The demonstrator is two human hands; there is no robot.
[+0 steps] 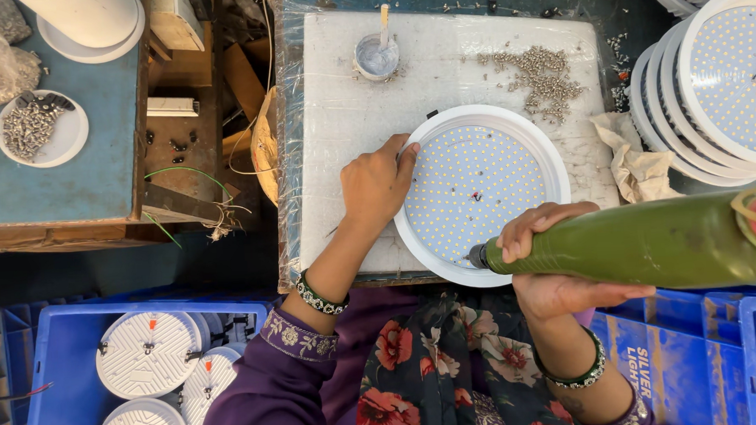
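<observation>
At the far left of the frame a small white dish of screws [41, 132] sits on a blue side table [96, 178]. Below it, at lower left, a blue crate [54, 380] holds round white lamp backs [149, 353].

In the middle, a white foam-topped counter [340, 112] carries a little grey cup [376, 56] with a stick in it near the top edge. The left hand [378, 183] rests on the left rim of a round white LED panel light [479, 193], fingers curled together and pressed on the rim, steadying it flat on the counter.

Right of the cup, a loose heap of small silver screws [542, 78] lies just above the light. The right hand [543, 256] is wrapped tightly around a green electric screwdriver [651, 243], whose tip touches the light's lower edge.

At the upper right, a stack of finished lights [721, 87] lies fanned out, with a crumpled rag [635, 163] beside it.
</observation>
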